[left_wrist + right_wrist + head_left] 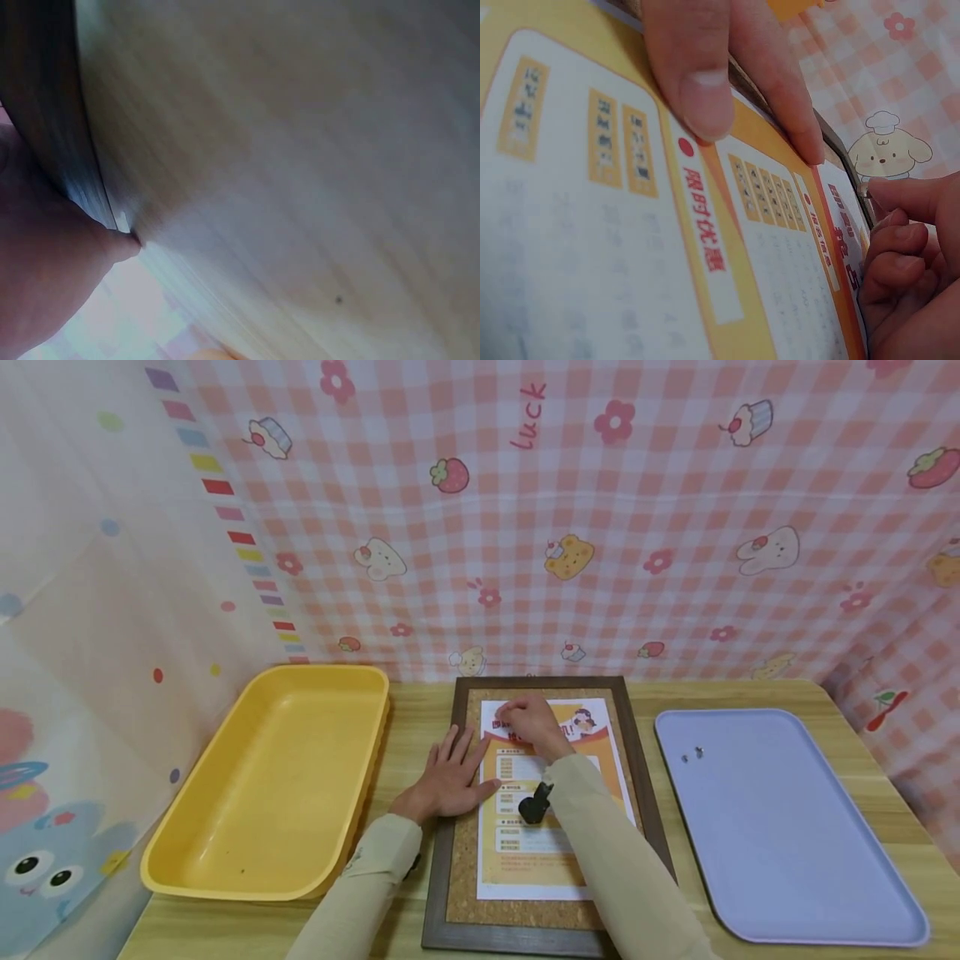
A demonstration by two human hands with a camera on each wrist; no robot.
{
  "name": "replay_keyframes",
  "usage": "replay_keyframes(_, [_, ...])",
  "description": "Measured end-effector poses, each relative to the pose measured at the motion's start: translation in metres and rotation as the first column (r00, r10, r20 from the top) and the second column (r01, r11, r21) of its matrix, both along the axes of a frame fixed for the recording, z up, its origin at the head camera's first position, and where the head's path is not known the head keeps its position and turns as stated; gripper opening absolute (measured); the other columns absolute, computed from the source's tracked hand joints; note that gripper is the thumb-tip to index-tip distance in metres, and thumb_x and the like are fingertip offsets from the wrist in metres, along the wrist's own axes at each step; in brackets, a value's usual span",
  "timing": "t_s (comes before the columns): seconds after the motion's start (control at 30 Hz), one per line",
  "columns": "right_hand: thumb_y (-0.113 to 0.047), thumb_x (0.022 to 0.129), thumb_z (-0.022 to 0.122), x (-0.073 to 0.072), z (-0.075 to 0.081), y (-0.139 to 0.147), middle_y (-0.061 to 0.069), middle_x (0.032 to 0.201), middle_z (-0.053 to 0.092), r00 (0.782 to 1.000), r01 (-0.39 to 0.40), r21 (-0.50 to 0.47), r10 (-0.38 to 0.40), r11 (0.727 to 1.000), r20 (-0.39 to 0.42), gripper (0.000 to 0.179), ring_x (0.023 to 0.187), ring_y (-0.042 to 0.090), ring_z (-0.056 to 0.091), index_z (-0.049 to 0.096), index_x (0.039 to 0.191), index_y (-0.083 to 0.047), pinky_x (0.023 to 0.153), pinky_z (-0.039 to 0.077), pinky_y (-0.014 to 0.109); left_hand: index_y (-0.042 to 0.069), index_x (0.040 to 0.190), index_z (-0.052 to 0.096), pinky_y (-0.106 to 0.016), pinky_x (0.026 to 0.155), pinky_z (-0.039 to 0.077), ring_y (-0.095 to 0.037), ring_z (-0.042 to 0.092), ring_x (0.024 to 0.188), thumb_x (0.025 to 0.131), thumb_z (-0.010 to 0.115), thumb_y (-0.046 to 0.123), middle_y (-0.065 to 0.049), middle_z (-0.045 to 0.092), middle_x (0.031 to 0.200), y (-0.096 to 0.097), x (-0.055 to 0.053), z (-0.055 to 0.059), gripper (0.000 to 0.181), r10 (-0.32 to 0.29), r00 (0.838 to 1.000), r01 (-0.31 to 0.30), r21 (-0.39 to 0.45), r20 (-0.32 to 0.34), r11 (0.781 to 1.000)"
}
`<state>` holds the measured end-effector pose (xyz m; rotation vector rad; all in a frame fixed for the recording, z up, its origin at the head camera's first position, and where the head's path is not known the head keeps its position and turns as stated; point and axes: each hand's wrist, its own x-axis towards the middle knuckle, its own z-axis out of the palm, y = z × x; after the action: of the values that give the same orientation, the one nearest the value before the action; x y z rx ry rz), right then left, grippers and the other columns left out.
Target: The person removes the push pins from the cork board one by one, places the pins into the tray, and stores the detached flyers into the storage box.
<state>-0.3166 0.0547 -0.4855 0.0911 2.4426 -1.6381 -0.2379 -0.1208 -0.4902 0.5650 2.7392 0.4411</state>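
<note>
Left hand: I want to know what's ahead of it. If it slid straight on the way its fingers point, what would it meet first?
Probably the right hand on the paper; depth is unclear.

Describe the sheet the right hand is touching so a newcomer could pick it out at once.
On the wooden table, between the yellow tray and the lilac tray, lies a dark-framed cork board. The flyer lies on that cork, with the right hand at its top edge. It is the only printed paper: orange and white, with boxed text.
</note>
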Motion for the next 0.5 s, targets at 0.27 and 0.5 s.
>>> replay_keyframes(0.27, [-0.011, 0.093, 0.063, 0.0022, 0.0032, 0.0030, 0.004, 0.087, 0.065, 1.000, 0.010, -0.067, -0.008, 0.998, 0.021, 0.016, 0.058, 0.010, 0.044, 0.077, 0.098, -0.003, 0.054, 0.037, 0.024, 0.018, 0.161, 0.010, -0.061, 0.119, 0.002, -0.034, -0.011, 0.152, 0.101, 0.040, 0.055, -0.012, -0.001, 0.167, 0.0002, 0.0010, 0.0011, 0.077, 0.002, 1.000, -0.002, 0.000, 0.015, 1.000])
replay_keyframes(0.5, [-0.012, 0.094, 0.063, 0.0038, 0.0067, 0.0049, -0.001, 0.065, 0.053, 0.999, 0.007, -0.104, -0.003, 0.995, 0.034, 0.016, 0.051, 0.009, 0.041, 0.076, 0.099, -0.004, 0.050, 0.035, 0.024, 0.018, 0.162, 0.008, -0.061, 0.119, 0.001, -0.034, -0.013, 0.152, 0.101, 0.040, 0.055, -0.012, -0.002, 0.167, 0.0005, -0.0009, 0.0009, 0.078, 0.002, 1.000, -0.002, -0.009, 0.020, 1.000])
